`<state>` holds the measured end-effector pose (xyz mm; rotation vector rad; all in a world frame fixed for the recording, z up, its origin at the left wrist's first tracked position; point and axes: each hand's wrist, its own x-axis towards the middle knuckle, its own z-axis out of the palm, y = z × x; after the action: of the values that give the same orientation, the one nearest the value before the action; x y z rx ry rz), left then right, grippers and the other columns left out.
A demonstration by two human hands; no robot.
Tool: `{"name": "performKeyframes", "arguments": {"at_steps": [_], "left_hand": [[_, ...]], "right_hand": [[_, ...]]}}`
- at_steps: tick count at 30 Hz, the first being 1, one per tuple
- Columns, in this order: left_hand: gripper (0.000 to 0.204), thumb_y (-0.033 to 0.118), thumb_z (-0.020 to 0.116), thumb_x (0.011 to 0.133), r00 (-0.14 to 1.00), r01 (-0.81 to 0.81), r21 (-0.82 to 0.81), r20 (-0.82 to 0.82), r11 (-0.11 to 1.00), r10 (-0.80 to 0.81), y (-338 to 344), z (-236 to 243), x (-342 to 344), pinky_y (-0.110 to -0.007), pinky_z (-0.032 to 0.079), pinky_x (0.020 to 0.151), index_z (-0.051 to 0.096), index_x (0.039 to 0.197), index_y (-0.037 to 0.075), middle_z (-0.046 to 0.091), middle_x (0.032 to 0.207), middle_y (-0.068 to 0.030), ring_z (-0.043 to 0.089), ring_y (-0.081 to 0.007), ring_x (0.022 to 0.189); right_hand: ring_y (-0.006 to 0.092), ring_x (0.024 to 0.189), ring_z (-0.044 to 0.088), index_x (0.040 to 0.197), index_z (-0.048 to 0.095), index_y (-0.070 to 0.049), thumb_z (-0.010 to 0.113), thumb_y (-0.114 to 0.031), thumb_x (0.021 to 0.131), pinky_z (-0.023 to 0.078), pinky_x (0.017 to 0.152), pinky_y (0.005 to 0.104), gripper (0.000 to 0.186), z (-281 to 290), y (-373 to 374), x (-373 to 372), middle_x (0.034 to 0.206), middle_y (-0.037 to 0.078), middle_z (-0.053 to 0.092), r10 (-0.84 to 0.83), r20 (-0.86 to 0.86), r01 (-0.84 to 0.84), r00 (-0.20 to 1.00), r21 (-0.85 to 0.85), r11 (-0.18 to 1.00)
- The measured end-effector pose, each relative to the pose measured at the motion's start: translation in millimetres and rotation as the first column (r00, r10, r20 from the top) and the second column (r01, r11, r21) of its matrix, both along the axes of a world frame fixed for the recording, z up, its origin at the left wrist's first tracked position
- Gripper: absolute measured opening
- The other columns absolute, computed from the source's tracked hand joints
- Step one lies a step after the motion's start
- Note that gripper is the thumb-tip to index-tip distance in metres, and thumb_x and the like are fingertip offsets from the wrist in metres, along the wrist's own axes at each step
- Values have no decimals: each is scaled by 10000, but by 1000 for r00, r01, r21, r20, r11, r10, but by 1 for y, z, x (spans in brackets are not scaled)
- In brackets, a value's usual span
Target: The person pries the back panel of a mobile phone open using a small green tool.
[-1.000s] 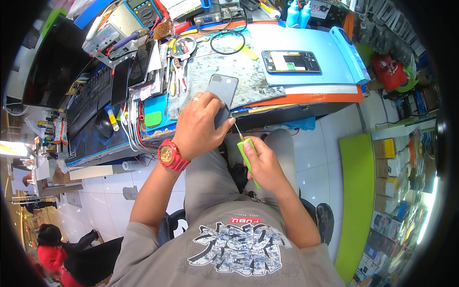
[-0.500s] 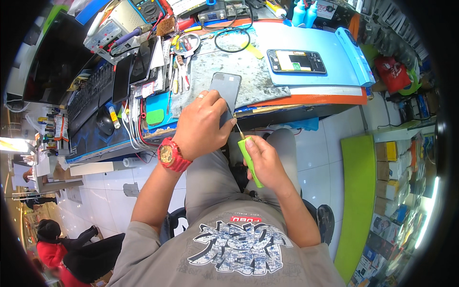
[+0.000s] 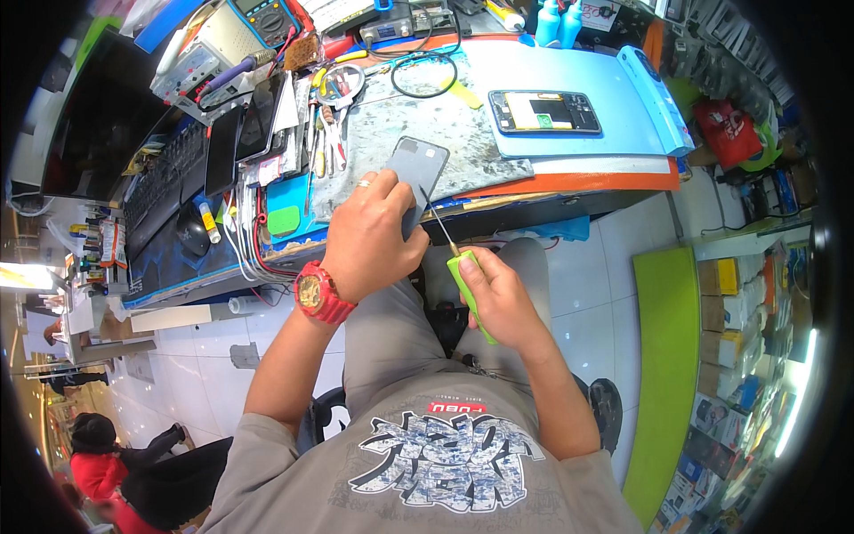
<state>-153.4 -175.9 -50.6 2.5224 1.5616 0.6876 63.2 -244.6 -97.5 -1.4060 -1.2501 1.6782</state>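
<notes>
My left hand (image 3: 372,233), with a red watch on the wrist, is closed around the lower part of a flat grey phone panel (image 3: 420,162). The panel's far end leans out over the near edge of the bench and has a small pale sticker near its top. In my right hand (image 3: 505,298) is a green-handled tool (image 3: 469,283) with a thin metal shaft. Its dark tip points up and left, at the panel's right edge; whether it touches cannot be made out. My left fingers hide the panel's lower end.
An opened phone (image 3: 544,113) lies on a light blue sheet (image 3: 614,89) at the right. A stained grey mat (image 3: 374,116) covers the bench middle. Tweezers and small tools (image 3: 329,133), dark phones (image 3: 222,151), a keyboard (image 3: 165,182) and a multimeter (image 3: 265,20) crowd the left.
The tool's tip has come away from beside my left thumb and sits higher along the panel's edge. My right hand has shifted slightly right and down; the panel has tilted a little.
</notes>
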Motion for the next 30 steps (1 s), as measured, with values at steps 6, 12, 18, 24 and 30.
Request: {"name": "performKeyframes", "arguments": {"at_steps": [6,12,18,24,30], "left_hand": [[212,143,788,779,999,45,40,27,998,-47,1,-4,-5,-497,587,775,633,818,5,604,953,-162,652,-386,975],[182,84,811,755,999,32,-32,25,999,-31,1,0,-6,-476,567,848,700,865,-9,676,1003,-177,672,-395,1010],[182,91,817,755,999,33,-35,29,999,-32,1,0,-7,-473,566,843,702,863,0,678,1003,-170,673,-390,1007],[186,99,820,755,999,37,-32,23,999,-36,2,-1,-8,-472,567,836,706,864,1,680,1003,-166,673,-384,993],[205,152,792,775,996,67,51,50,996,-69,3,-4,-8,-488,570,760,647,782,8,608,910,-149,650,-372,918]], "right_hand": [[130,544,615,1371,650,-2,546,-466,1157,515,532,319,521,5,-2,-7,747,53,620,-34,-72,31,997,-43,999],[124,556,609,1367,643,0,528,-456,1167,515,522,304,511,6,0,-9,784,59,627,-47,-101,41,994,-63,997],[123,564,604,1354,642,0,526,-453,1170,522,520,299,502,5,3,-9,799,69,636,-58,-119,48,991,-83,995],[123,561,596,1345,644,2,518,-450,1174,524,514,298,500,3,5,-10,794,71,629,-59,-132,52,990,-59,997],[124,519,602,1336,634,-15,494,-435,1186,503,479,286,468,0,11,-9,783,58,626,-79,-123,72,989,-61,996]]}}
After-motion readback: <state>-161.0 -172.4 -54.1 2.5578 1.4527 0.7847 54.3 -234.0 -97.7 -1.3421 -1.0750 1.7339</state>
